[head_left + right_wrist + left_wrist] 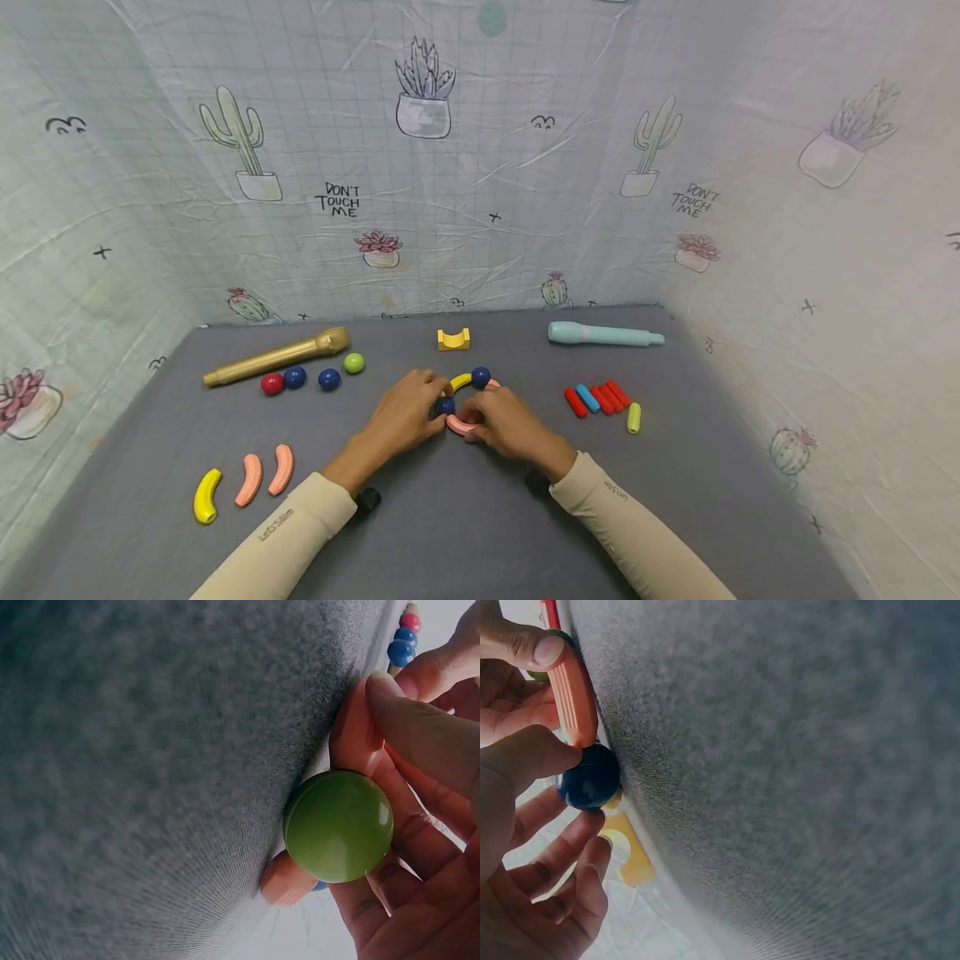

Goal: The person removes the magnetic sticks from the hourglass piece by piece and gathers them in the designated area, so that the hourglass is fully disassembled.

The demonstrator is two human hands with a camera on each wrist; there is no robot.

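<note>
Both hands meet around a ring of joined toy pieces at the table's middle. My left hand (408, 408) pinches a dark blue ball (589, 778) between thumb and fingers. My right hand (510, 421) pinches a curved pink piece (574, 701) whose end touches that ball. At the pink piece's other end, a green ball (340, 826) lies against the right fingers; in the head view that hand hides it. Beyond the green ball shows another pink piece (287, 880). A yellow curved piece (461, 382) and a second blue ball (481, 377) form the far side.
A yellow cradle-shaped block (453, 339) stands behind the hands. Back left lie a gold microphone (277, 357) and several loose balls (329, 379). Curved pieces (249, 480) lie front left. To the right are a light blue microphone (606, 334) and several short sticks (576, 402). Patterned cloth walls enclose the table.
</note>
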